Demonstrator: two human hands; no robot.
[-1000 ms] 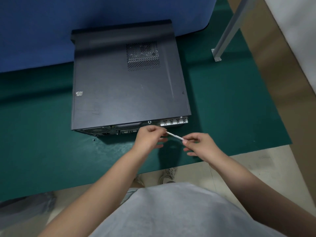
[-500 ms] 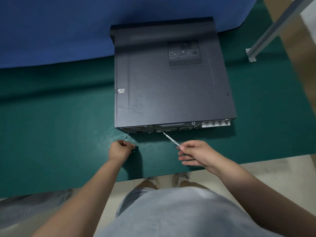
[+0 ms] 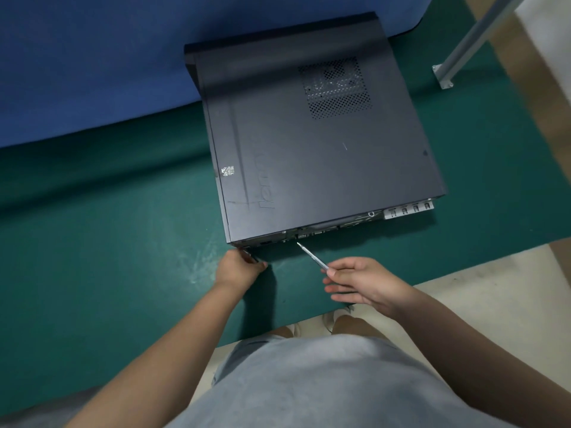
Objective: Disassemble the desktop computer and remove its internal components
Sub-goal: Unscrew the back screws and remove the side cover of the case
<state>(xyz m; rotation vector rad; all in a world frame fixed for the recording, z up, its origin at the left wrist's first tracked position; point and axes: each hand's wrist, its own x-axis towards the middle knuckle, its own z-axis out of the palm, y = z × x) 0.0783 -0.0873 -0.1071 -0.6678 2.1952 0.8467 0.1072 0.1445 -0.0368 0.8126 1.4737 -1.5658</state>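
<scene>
A black desktop computer case (image 3: 315, 143) lies flat on the green mat (image 3: 108, 242), its rear panel with ports facing me. My left hand (image 3: 238, 268) sits at the case's near left corner with fingers curled; whether it holds anything is hidden. My right hand (image 3: 361, 282) pinches a thin silver screwdriver (image 3: 312, 256) between thumb and forefinger. Its tip points at the rear panel near the ports, with the other fingers loosely spread.
A blue cloth (image 3: 92, 57) covers the back of the table behind the case. A grey metal post (image 3: 472, 38) with a foot plate stands at the far right. The mat's front edge runs just below my hands, with beige floor beyond it.
My left hand let go of the screwdriver, moved left to the mat, then up to the case's near left corner. The right hand keeps the screwdriver. The view shifted left.
</scene>
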